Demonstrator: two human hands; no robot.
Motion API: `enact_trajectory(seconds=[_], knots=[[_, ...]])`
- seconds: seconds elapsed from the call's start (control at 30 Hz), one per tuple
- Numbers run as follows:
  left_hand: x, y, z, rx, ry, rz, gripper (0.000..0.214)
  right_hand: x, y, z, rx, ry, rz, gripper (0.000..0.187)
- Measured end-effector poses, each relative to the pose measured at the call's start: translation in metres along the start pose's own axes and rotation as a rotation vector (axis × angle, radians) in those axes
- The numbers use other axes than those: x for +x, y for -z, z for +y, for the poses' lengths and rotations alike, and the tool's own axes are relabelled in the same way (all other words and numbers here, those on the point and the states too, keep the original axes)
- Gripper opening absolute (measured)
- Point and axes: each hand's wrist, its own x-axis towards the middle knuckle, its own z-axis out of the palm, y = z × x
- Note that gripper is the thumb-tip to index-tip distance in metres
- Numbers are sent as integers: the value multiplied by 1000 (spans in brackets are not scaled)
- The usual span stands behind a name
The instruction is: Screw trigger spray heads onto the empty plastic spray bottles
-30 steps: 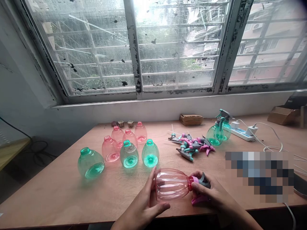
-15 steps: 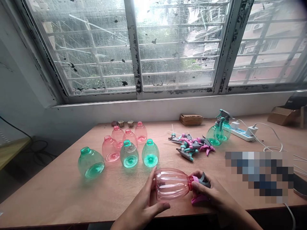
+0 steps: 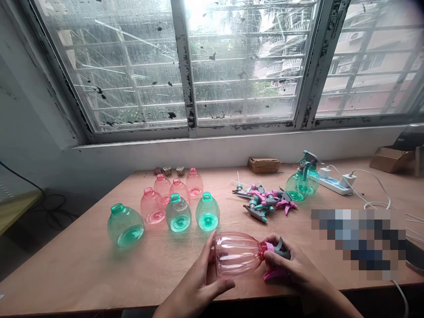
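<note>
A clear pink spray bottle (image 3: 236, 255) lies sideways in the air above the table's front edge, its base to the left. My left hand (image 3: 202, 278) cups the base end, fingers behind it and thumb below. At the neck, my right hand (image 3: 288, 260) is closed around the pink and grey spray head (image 3: 281, 250), which sits on the bottle's mouth. Part of the head is hidden by the fingers; its pink nozzle end shows below them. Behind the bottle stand open-necked green bottles (image 3: 207, 212) and pink bottles (image 3: 154, 205).
Several loose spray heads (image 3: 265, 198) lie in a pile at mid-table. Two green bottles with heads fitted (image 3: 297, 187) stand behind, beside a white power strip (image 3: 334, 183) with cables. A brown package (image 3: 264, 165) lies by the wall. A blurred-out patch (image 3: 357, 243) covers the right side.
</note>
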Motion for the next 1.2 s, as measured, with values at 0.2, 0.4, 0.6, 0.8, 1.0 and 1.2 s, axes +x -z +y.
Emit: enact_trajectory(seconds=[0.2,0.4,0.6,0.8,1.0,1.2], knots=[[-1,-1,-1,7,-42,22,102,0,1,2,-20,-11,22,47],[-1,-1,-4,-6,-65,26,102,0,2,3,-29,-34,36,50],[-1,0,-5,-4,-70,5,102,-1,-1,-1,-12,-38,36,49],[-1,-1,-1,16,-72,26,100,-1,0,0,6,-45,27,48],[-2,0,-4,15,-59,27,101,-2,-1,-2,-2,-26,20,46],[-2,-1,-3,17,-62,24,101,-2,-1,-1,2,-42,35,48]])
